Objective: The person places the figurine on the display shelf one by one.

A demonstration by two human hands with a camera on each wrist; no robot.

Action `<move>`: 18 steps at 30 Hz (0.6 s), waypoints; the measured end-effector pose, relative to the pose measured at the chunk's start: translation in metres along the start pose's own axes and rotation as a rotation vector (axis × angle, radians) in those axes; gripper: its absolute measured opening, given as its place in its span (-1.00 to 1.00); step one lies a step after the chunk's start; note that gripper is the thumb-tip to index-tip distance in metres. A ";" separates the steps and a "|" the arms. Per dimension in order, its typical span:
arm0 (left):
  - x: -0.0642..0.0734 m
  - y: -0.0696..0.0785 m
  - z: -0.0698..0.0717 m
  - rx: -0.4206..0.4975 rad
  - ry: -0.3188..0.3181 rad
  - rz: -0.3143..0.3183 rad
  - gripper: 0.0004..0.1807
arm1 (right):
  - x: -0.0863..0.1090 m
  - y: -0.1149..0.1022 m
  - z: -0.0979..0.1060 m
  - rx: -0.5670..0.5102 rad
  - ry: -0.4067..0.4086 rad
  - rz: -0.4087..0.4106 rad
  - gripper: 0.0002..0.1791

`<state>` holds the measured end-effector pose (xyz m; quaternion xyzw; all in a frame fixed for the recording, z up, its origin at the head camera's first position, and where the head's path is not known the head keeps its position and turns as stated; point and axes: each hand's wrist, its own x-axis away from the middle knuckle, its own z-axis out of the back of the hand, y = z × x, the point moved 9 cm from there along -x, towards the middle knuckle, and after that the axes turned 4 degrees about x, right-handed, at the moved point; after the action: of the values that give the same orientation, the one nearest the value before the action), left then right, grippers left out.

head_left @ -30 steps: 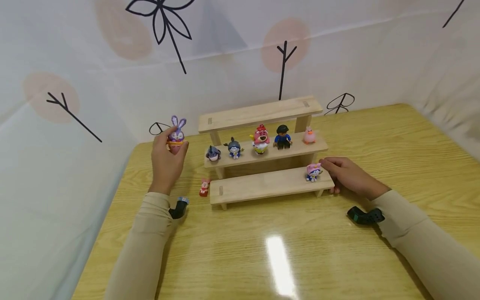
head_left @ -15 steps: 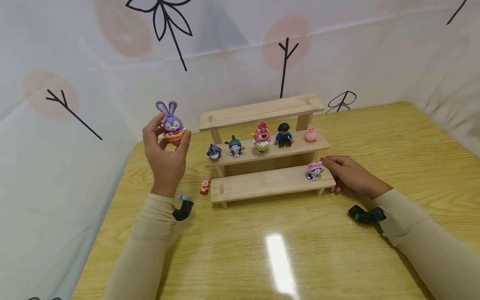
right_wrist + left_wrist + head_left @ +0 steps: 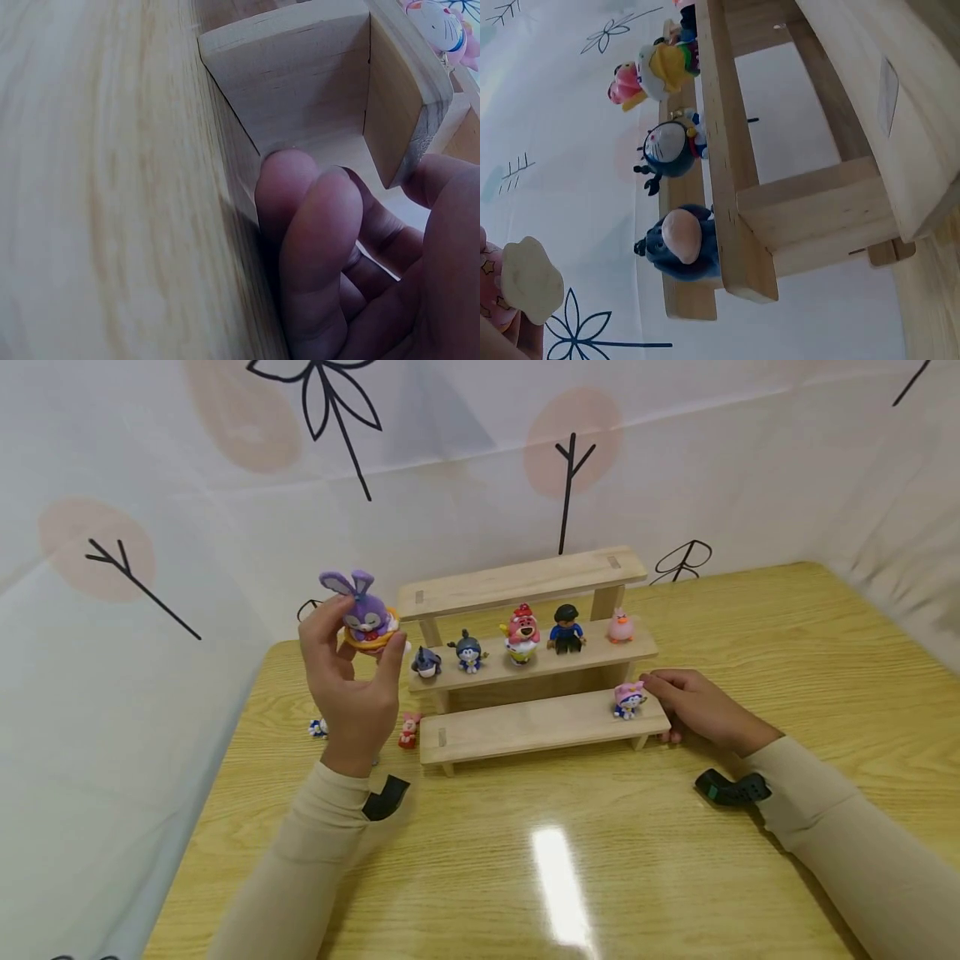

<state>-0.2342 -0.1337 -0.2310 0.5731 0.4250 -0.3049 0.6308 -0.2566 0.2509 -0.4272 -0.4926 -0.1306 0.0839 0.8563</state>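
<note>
My left hand [image 3: 351,697] holds a purple rabbit figurine [image 3: 369,622], raised off the table at the left of the tiered wooden shelf [image 3: 517,731]. Thumb and fingers pinch it around its yellow-rimmed base. In the left wrist view only the figurine's pink side and pale underside [image 3: 532,281] show, at the left edge. My right hand [image 3: 701,706] grips the right end of the lowest step. Its thumb touches the board's end and its curled fingers are below the board, beside the leg [image 3: 300,75]. Next to this hand stands a pink-hooded cat figurine [image 3: 628,700].
The middle step bears a donkey [image 3: 427,663], a dark-hooded cat [image 3: 469,653], a pink bear [image 3: 522,635], a capped toy man [image 3: 566,629] and a pink duck [image 3: 620,627]. A red-and-pink piglet [image 3: 408,730] and a blue-white piece [image 3: 318,727] are on the table, left.
My left hand lifted the rabbit figurine, then moved it right toward the shelf and tilted it. A blue-white piece behind the left wrist has come into sight. The right hand stayed put.
</note>
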 end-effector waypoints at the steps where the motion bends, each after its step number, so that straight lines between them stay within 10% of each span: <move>1: 0.001 0.002 -0.002 -0.004 -0.005 -0.011 -0.43 | 0.000 0.000 0.000 -0.002 0.000 -0.001 -0.41; 18: 0.013 0.013 -0.051 0.070 -0.173 0.044 -0.14 | 0.000 0.000 0.001 0.013 0.010 -0.008 -0.43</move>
<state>-0.2267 -0.0800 -0.2357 0.5755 0.3455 -0.3539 0.6513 -0.2568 0.2511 -0.4266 -0.4870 -0.1279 0.0790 0.8604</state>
